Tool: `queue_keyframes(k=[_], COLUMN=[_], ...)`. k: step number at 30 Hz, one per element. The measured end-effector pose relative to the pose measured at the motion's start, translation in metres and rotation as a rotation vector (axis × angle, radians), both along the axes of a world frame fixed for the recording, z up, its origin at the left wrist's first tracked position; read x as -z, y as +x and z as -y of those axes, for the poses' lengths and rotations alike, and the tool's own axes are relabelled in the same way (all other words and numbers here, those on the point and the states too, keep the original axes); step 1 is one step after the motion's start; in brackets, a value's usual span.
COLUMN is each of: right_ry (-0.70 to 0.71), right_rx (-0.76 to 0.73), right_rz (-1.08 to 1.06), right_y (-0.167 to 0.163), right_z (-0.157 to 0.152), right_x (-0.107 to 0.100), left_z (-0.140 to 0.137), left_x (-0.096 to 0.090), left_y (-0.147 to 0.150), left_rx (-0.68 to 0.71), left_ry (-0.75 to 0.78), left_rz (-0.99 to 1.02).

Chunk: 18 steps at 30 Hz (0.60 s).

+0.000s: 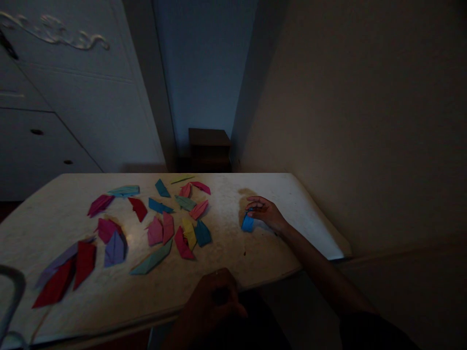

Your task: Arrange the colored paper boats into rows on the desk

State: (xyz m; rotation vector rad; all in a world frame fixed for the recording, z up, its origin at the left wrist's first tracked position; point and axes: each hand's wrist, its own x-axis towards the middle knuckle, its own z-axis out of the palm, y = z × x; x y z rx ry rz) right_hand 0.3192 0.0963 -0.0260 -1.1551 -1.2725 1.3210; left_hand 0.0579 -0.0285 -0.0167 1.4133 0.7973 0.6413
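At the right of the table, my right hand pinches a small bright blue folded paper piece by its upper end; the lower end hangs down near the tabletop. My left hand is at the table's front edge, its fingers curled into a loose fist, with nothing visible in it in the dim light. Several folded paper pieces lie spread over the left and middle: a teal one, a yellow one, a pink-red one, a pale green one and a purple one among them.
The pale table has a brown stain near my right hand. A wall runs along the right side. White furniture with drawers stands at the left, and a dark low cabinet sits behind. A curved metal bar shows at lower left.
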Motion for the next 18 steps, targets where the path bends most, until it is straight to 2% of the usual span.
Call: queue_keyframes(k=[8, 10, 15, 18], right_ry=[-0.002, 0.004, 0.016, 0.031], right_rx=[-0.003, -0.004, -0.042, -0.073], right_rz=[-0.06, -0.071, -0.111, -0.136], right_y=[0.003, 0.003, -0.001, -0.006], right_z=[0.01, 0.014, 0.025, 0.032], right_x=[-0.007, -0.009, -0.017, -0.021], left_z=[-0.015, -0.025, -0.047, -0.054], left_x=[-0.007, -0.009, -0.011, -0.012], left_y=[0.005, 0.012, 0.036, 0.048], left_rx=[0.015, -0.055, -0.373, -0.421], left_ry=[-0.015, 0.015, 0.086, 0.061], left_rz=[-0.068, -0.086, -0.164, -0.128])
